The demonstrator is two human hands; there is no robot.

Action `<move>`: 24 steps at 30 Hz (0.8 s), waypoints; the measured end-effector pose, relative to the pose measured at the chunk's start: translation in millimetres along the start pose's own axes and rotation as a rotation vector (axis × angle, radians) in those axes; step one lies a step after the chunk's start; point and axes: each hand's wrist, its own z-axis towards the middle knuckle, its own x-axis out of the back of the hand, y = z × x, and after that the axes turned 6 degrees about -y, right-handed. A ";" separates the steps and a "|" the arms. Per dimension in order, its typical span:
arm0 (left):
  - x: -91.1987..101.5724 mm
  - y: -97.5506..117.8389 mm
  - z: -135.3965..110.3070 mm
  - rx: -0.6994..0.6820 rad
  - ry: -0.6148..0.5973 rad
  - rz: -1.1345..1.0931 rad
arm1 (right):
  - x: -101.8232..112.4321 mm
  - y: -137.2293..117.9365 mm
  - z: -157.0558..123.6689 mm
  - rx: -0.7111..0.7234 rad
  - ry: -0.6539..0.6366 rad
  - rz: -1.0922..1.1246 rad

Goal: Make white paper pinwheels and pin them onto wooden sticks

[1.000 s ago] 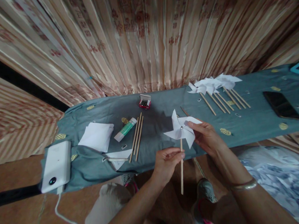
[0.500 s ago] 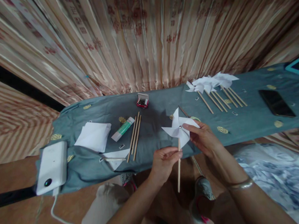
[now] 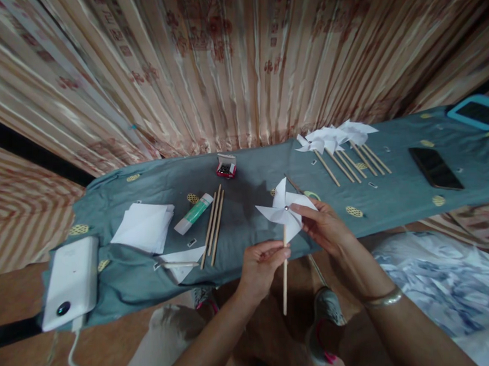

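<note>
Head view: left hand (image 3: 263, 266) pinches the stick (image 3: 285, 290) of a paper pinwheel (image 3: 281, 213) at the near edge of the table (image 3: 248, 210), right hand (image 3: 324, 225) grasping its blades (image 3: 302, 198); red box (image 3: 226, 170) at ten o'clock from it.

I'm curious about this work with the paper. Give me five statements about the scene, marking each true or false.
1. The left hand grips the stick of a paper pinwheel. True.
2. Three loose sticks lie beside a green-and-white tube. True.
3. The right hand holds that tube. False: its thumb is on the pinwheel.
4. The small red box is closed. False: its lid is open.
5. The dark phone lies on the paper stack. False: they are far apart.
</note>
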 end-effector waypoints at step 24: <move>-0.5 -0.7 1.4 -0.007 0.010 -0.019 | 1.4 1.8 -1.6 -0.028 -0.048 -0.006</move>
